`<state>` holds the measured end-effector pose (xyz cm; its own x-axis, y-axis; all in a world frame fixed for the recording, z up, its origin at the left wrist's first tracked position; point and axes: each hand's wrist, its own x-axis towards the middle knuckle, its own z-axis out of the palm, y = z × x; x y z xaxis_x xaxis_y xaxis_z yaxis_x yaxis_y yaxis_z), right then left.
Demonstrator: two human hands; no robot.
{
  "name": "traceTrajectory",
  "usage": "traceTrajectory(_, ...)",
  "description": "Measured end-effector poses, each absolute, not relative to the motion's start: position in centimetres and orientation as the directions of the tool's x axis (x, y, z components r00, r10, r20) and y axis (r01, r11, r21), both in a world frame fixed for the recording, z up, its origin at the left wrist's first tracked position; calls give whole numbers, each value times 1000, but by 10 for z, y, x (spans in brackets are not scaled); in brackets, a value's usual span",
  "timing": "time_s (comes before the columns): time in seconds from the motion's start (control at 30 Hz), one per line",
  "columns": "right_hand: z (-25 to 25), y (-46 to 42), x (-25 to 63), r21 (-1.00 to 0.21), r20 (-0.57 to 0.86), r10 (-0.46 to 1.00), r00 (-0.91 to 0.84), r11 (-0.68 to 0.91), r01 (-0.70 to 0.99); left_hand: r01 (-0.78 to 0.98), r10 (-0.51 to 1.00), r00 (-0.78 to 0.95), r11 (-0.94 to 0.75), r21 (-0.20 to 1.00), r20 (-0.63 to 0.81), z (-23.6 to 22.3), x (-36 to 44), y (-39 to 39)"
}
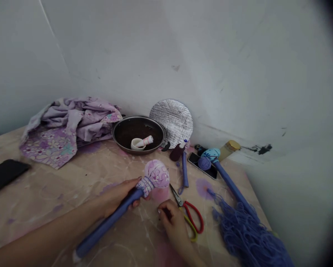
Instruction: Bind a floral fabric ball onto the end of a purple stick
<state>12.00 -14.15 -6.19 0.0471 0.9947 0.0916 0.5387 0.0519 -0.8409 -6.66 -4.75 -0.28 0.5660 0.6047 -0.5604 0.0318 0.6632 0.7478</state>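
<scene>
My left hand (126, 191) is closed around a mallet-like stick (115, 215) with a blue-purple wrapped handle and a round head of pink flowered cloth. White and purple bands circle the neck below that head. The stick slants, its plain end toward me at lower left. Just to the right, my right hand (174, 222) hovers low with thumb and fingertips pinched; what they hold, if anything, is too small to make out. Beside it lie scissors (187, 207) with one red and one yellow handle, partly behind the hand.
A tangle of blue yarn (247, 233) covers a second stick (230, 181) with a turquoise head. Behind are a pan (119, 144) holding a small bowl (134, 145), a silver disc (173, 120), a dark bottle (177, 152), phones (6, 174), a jar (227, 150) and flowered cloth (49, 146).
</scene>
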Motion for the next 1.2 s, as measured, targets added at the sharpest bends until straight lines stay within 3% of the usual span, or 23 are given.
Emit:
traceTrajectory(0.13,-52,-142,116,-822,150,989,6,121,556,-14,655,547,630,776,-522,3,-65,-46)
traceTrajectory(0.27,-45,-142,115,-722,260,963,-73,244,647,41,768,456,486,873,-449,1,-65,-47)
traceTrajectory(0.43,-43,-134,112,-418,303,927,-221,338,843,251,831,441,248,936,-338,-13,-63,-49)
traceTrajectory(0.53,-45,-130,106,-234,229,938,-262,315,920,322,865,434,114,940,-254,-29,-62,-50)
traceTrajectory(0.67,-44,-128,100,-109,123,942,-313,326,939,335,878,445,20,942,-177,-40,-63,-51)
traceTrajectory(0.87,-27,-117,99,-58,86,881,-465,470,881,365,882,452,-43,930,-137,-39,-68,-56)
traceTrajectory(1.03,-9,-97,99,53,131,750,-649,648,760,360,896,443,-136,923,-41,-44,-67,-66)
traceTrajectory(1.2,1,-78,104,14,63,671,-738,739,673,264,950,310,-68,962,-18,-51,-64,-72)
